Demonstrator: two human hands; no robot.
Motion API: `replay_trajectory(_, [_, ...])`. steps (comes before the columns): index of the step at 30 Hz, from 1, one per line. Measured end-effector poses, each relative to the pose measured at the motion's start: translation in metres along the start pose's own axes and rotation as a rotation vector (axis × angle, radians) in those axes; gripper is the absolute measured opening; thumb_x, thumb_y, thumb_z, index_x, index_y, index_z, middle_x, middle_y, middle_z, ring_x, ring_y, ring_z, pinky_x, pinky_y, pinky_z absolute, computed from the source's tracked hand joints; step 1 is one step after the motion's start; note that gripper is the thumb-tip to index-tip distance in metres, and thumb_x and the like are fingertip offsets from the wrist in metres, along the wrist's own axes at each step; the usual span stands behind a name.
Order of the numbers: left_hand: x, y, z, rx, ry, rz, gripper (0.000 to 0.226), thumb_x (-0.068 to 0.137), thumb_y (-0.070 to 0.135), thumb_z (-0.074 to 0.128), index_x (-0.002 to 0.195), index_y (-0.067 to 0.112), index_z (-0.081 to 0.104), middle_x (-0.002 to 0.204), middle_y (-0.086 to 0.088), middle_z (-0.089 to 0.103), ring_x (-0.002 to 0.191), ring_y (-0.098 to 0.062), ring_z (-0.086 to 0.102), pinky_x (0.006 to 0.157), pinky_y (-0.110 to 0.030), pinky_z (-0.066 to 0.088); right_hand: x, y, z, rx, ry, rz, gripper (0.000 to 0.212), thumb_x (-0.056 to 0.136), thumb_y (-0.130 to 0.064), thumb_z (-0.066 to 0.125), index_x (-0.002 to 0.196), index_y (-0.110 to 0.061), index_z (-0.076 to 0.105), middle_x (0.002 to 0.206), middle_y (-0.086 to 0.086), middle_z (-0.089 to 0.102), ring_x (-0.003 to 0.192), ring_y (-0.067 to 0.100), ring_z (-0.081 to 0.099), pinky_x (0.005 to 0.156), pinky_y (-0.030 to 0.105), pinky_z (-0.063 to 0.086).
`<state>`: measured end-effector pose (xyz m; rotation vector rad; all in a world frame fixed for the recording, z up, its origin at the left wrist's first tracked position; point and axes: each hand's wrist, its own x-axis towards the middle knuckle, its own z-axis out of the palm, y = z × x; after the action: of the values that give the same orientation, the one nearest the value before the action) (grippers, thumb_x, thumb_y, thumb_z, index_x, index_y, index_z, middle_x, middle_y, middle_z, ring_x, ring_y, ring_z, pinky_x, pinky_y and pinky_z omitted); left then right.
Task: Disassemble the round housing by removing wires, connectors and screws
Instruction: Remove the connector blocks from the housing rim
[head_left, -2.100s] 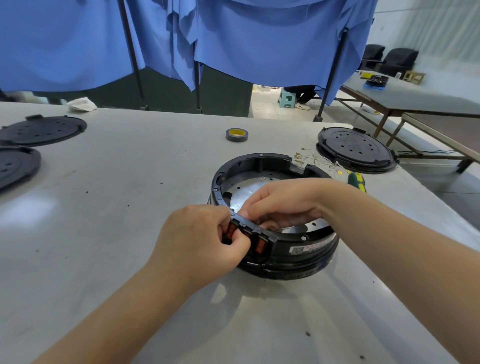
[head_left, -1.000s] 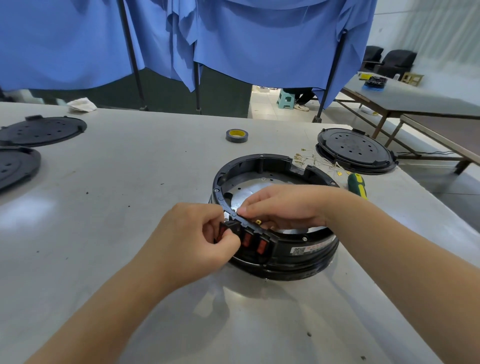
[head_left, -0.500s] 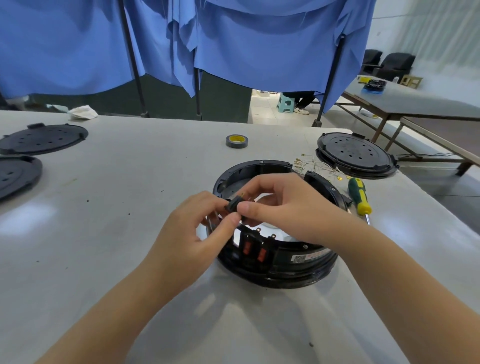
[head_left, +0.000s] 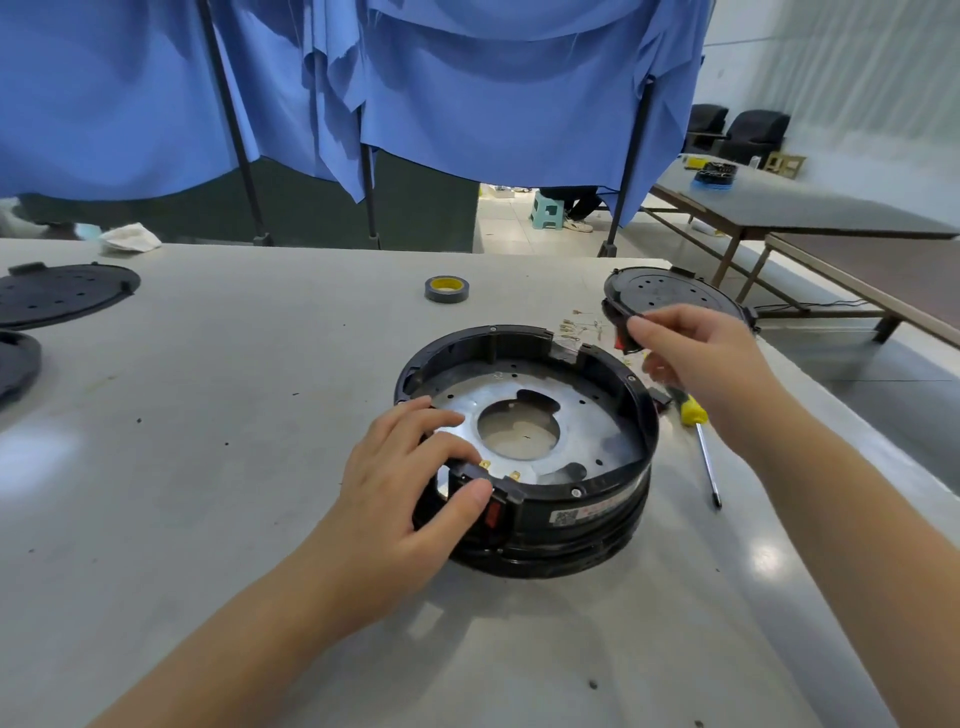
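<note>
The round black housing (head_left: 587, 514) sits in the middle of the table, open on top, with a silver metal plate (head_left: 582, 415) inside. My left hand (head_left: 410, 483) grips its near-left rim, thumb on a black switch block with a red rocker (head_left: 493, 512) and brass terminals. My right hand (head_left: 691, 353) is raised over the far right of the housing and pinches a small black switch part with a red face (head_left: 623, 340). Small brass connectors (head_left: 576, 327) lie scattered behind the housing.
A yellow-handled screwdriver (head_left: 698, 436) lies right of the housing. A black round cover (head_left: 670, 296) lies at the back right, two more covers (head_left: 57, 291) at far left. A tape roll (head_left: 447, 289) and a white cloth (head_left: 130, 236) sit near the back edge. The table's right edge is close.
The small black switch part came out of the near rim. My right hand carried it up and to the right, while my left hand returned to the housing's near-left rim.
</note>
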<state>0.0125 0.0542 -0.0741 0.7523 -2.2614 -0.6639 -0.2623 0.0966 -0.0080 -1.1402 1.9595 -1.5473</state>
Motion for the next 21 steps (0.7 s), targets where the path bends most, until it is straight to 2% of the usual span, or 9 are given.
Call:
replay_trajectory(2, [0.0,0.0,0.001,0.02,-0.011,0.007,0.031,0.083,0.055,0.039,0.099,0.036,0.057,0.127,0.029,0.043,0.137,0.006,0.018,0.11,-0.03,0.023,0.008,0.017,-0.008,0.045,0.041,0.113,0.016,0.089,-0.022,0.067,0.098,-0.009,0.07,0.06,-0.008,0.066,0.053,0.006,0.058,0.062,0.023,0.058])
replay_trajectory(5, [0.0,0.0,0.0,0.049,-0.018,0.024,0.033,0.083,0.054,0.038,0.1,0.034,0.057,0.126,0.027,0.045,0.136,0.005,0.02,0.11,-0.031,0.023,0.012,0.038,-0.011,0.087,-0.001,0.288,0.024,0.09,-0.019,0.065,0.106,0.0,0.067,0.082,0.007,0.068,0.071,0.02,0.061,0.084,0.039,0.055])
replay_trajectory(8, [-0.001,-0.001,-0.001,0.068,-0.021,0.031,0.035,0.083,0.054,0.036,0.102,0.033,0.057,0.125,0.027,0.045,0.138,0.003,0.019,0.111,-0.03,0.023,0.012,0.049,-0.006,0.06,-0.011,0.36,0.024,0.091,-0.015,0.064,0.106,0.004,0.064,0.089,0.017,0.065,0.076,0.025,0.059,0.069,0.032,0.056])
replay_trajectory(10, [-0.001,-0.001,-0.002,0.072,-0.017,0.036,0.036,0.083,0.053,0.036,0.102,0.032,0.058,0.124,0.027,0.046,0.137,0.002,0.02,0.111,-0.031,0.023,0.011,0.052,0.0,0.056,-0.013,0.375,0.015,0.091,-0.012,0.063,0.095,0.002,0.064,0.076,0.012,0.064,0.061,0.02,0.058,0.051,0.024,0.053])
replay_trajectory(12, [0.0,0.0,-0.002,0.076,-0.011,0.041,0.036,0.083,0.053,0.037,0.101,0.031,0.059,0.123,0.026,0.048,0.136,0.003,0.021,0.11,-0.031,0.024,0.011,0.054,0.005,0.055,-0.001,0.358,0.014,0.09,-0.009,0.062,0.078,-0.003,0.063,0.063,0.007,0.059,0.051,0.014,0.054,0.043,0.017,0.049])
replay_trajectory(15, [0.0,0.0,-0.001,0.076,0.002,0.047,0.036,0.083,0.053,0.039,0.101,0.029,0.06,0.121,0.025,0.05,0.136,0.0,0.024,0.11,-0.032,0.026,0.014,0.058,0.008,-0.006,0.056,0.309,0.018,0.089,-0.006,0.062,0.072,-0.002,0.061,0.06,0.008,0.057,0.048,0.012,0.052,0.042,0.015,0.049])
replay_trajectory(17, [0.001,0.0,-0.002,0.076,0.006,0.049,0.036,0.083,0.052,0.039,0.101,0.029,0.061,0.12,0.024,0.051,0.136,-0.001,0.026,0.11,-0.033,0.027,0.016,0.062,0.007,-0.134,0.086,0.27,0.01,0.087,-0.008,0.063,0.083,0.001,0.062,0.066,0.009,0.058,0.047,0.013,0.054,0.042,0.019,0.048])
replay_trajectory(19, [0.001,-0.001,-0.002,0.08,0.01,0.054,0.037,0.083,0.052,0.04,0.101,0.028,0.062,0.119,0.023,0.053,0.134,-0.001,0.027,0.109,-0.034,0.028,0.019,0.065,0.007,-0.307,0.102,0.217,0.014,0.085,-0.013,0.064,0.093,-0.002,0.061,0.073,0.007,0.059,0.05,0.019,0.056,0.043,0.022,0.049])
replay_trajectory(21, [0.001,-0.001,-0.002,0.086,0.013,0.058,0.037,0.083,0.052,0.041,0.101,0.027,0.062,0.118,0.022,0.053,0.134,-0.002,0.029,0.109,-0.035,0.028,0.021,0.066,0.007,-0.502,0.095,0.16,0.018,0.084,-0.018,0.064,0.098,-0.007,0.061,0.085,0.008,0.062,0.066,0.028,0.06,0.06,0.031,0.055])
